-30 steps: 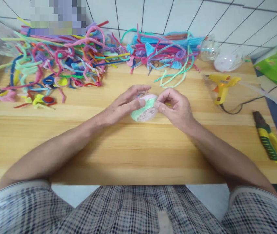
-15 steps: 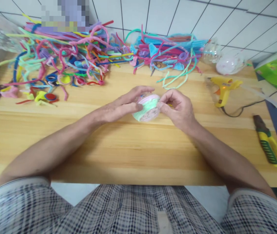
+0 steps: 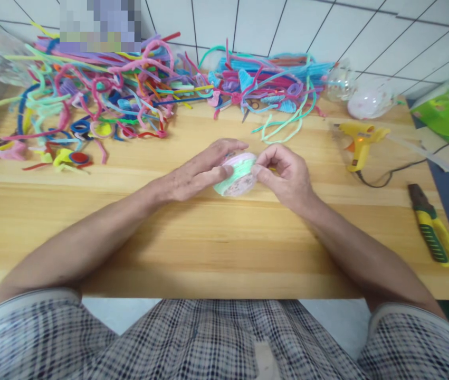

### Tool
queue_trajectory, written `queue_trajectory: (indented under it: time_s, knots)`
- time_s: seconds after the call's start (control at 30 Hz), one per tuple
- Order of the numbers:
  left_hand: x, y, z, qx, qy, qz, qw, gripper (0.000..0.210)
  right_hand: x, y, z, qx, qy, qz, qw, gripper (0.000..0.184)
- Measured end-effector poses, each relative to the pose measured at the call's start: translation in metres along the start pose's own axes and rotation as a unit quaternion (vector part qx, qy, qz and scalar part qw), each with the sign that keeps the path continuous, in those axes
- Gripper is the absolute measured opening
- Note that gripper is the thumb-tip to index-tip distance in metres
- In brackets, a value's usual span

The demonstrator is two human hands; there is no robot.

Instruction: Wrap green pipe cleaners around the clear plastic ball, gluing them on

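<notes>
A clear round ball [image 3: 239, 187] is wrapped with fuzzy pipe cleaners, a mint-green band [image 3: 242, 168] beside a pale pink one. My left hand [image 3: 204, 170] is closed around its left side, the thumb pressing on the green band and the fingers behind. At the ball's right edge, my right hand [image 3: 287, 171] pinches the green pipe cleaner between thumb and forefinger. The pinched end itself is hidden by the fingertips. A small yellow bit shows behind the right fingers, too little to name.
Tangled colourful pipe cleaners [image 3: 101, 89] lie along the back left, with blue bundles [image 3: 264, 66] at back centre near scissors [image 3: 247, 112]. To the right are clear balls [image 3: 370, 100], a yellow glue gun [image 3: 361, 142] with its cord, and pliers [image 3: 430, 227]. A green bag [image 3: 443, 113] stands beyond.
The view has shifted slightly. Both hands keep their hold on the wrapped ball, with hardly any visible movement.
</notes>
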State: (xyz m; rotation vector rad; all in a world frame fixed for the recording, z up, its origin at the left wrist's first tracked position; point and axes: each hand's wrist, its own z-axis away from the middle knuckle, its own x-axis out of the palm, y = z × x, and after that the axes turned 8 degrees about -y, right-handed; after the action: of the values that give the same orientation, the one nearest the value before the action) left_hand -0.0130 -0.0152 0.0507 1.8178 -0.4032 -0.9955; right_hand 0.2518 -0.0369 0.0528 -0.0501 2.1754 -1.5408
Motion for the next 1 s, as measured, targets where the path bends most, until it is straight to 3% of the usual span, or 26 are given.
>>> queue_trajectory:
  time_s: [0.37,0.7,1.0]
  knots:
    - [-0.002,0.002,0.0,0.011,-0.001,-0.011,1.0,0.063,0.0,0.0,-0.001,0.006,-0.001,-0.001,1.0,0.047]
    - [0.01,0.01,-0.004,-0.053,0.049,0.002,0.997,0.059,0.003,-0.001,0.0,0.005,-0.005,-0.004,1.0,0.043]
    - [0.019,-0.004,-0.004,-0.063,0.107,0.074,0.99,0.062,0.0,0.009,-0.001,0.017,0.008,-0.035,0.999,0.041]
